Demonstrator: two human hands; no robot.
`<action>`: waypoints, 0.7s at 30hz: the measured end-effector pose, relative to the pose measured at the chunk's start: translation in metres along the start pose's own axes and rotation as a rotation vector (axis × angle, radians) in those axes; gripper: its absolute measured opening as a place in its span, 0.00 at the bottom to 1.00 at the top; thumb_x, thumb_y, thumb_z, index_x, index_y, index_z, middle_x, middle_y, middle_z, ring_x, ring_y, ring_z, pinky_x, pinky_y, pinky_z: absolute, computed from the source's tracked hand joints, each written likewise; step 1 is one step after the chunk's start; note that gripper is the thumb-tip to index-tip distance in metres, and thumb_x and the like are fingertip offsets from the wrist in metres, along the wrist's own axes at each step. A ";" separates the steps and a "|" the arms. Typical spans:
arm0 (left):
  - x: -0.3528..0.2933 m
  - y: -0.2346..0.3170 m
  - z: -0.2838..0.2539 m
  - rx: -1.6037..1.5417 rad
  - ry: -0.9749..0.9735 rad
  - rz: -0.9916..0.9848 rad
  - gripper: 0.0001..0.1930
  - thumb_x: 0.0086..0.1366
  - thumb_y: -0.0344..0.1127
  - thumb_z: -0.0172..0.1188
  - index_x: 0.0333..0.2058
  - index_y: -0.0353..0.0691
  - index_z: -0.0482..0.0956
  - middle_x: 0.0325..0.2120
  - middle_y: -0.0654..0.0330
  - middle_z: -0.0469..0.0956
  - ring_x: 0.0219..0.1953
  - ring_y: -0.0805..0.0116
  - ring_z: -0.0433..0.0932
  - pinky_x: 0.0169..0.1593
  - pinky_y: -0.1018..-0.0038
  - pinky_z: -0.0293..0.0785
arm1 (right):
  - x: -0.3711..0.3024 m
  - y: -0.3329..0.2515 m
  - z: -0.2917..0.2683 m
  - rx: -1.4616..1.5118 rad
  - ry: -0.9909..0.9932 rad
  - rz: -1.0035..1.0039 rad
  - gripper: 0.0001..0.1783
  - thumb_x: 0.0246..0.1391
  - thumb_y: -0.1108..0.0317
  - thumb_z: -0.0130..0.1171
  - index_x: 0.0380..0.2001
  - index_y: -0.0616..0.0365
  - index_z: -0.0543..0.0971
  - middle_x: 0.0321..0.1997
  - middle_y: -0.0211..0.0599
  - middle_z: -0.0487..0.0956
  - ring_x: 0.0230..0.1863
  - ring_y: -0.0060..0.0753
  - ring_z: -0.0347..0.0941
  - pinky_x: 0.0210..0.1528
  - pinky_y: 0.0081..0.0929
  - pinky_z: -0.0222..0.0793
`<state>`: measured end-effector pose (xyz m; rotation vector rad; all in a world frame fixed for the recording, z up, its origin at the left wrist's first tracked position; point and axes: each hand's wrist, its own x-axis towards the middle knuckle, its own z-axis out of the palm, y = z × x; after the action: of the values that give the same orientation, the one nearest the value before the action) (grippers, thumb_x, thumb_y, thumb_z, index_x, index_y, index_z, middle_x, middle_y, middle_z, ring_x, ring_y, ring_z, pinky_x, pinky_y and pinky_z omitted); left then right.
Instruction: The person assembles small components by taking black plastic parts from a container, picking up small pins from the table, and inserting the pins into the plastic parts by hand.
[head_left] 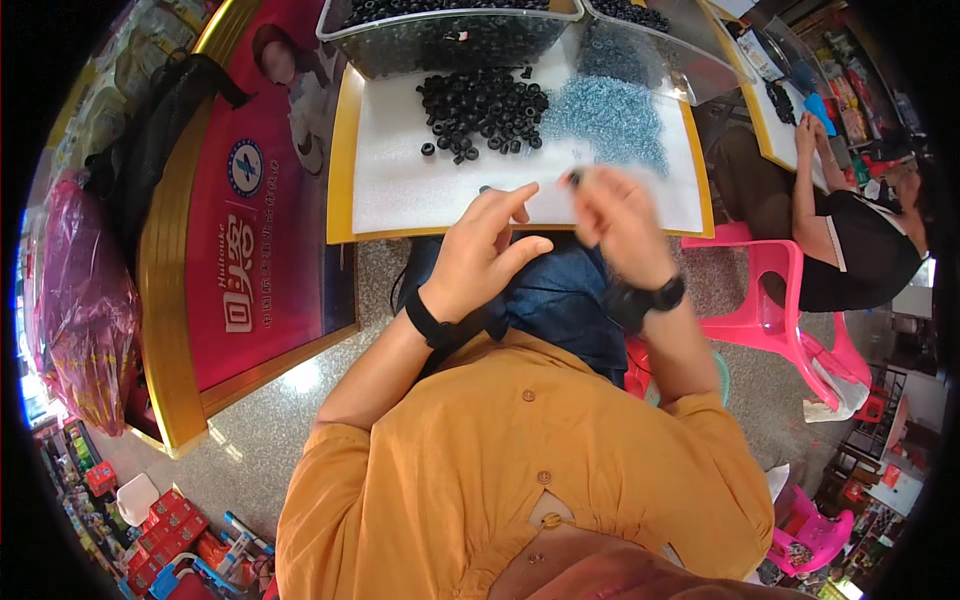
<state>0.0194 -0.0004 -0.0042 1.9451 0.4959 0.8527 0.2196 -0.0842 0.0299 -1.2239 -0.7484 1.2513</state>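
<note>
My left hand (488, 243) hovers over the near edge of the white-topped table (400, 200), thumb and forefinger spread apart with nothing seen between them. A small dark piece (485, 189) shows just behind its knuckles. To its right, my right hand (622, 225) is smeared by motion, its fingers pinched together. At those fingertips is a small black bead (574, 179). Beyond both hands lies a loose pile of black beads (480, 110). Beside that pile, on the right, tiny pale blue beads (610, 115) are spread out.
A clear plastic bin (450, 45) of black beads stands at the table's far edge, with another clear bin (660, 50) to its right. A pink plastic chair (770, 290) is at the right, near another person (860, 240) at a table. A pink-fronted counter (265, 250) stands left.
</note>
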 end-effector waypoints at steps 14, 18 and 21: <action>-0.005 -0.008 0.016 0.101 -0.205 0.169 0.16 0.62 0.39 0.67 0.47 0.41 0.81 0.38 0.56 0.80 0.37 0.55 0.81 0.39 0.66 0.79 | 0.187 -0.148 -0.130 -1.566 0.782 -0.965 0.30 0.58 0.60 0.63 0.60 0.64 0.73 0.42 0.46 0.83 0.43 0.41 0.79 0.49 0.32 0.73; 0.001 -0.014 0.001 0.211 -0.120 0.127 0.11 0.61 0.35 0.67 0.42 0.40 0.83 0.35 0.56 0.80 0.35 0.54 0.80 0.38 0.65 0.78 | 0.145 -0.084 -0.085 -1.247 0.252 -0.855 0.11 0.59 0.64 0.64 0.43 0.55 0.84 0.35 0.33 0.81 0.31 0.29 0.76 0.36 0.26 0.71; 0.007 -0.028 -0.010 0.230 0.057 -0.003 0.11 0.61 0.32 0.67 0.42 0.40 0.83 0.34 0.55 0.80 0.33 0.54 0.80 0.38 0.66 0.78 | 0.094 -0.029 -0.027 -1.189 0.033 -0.588 0.08 0.57 0.65 0.64 0.37 0.55 0.85 0.35 0.37 0.82 0.35 0.36 0.79 0.37 0.32 0.74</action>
<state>0.0166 0.0236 -0.0224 2.1322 0.6548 0.8833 0.2739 0.0018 0.0329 -1.7181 -1.7924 0.2072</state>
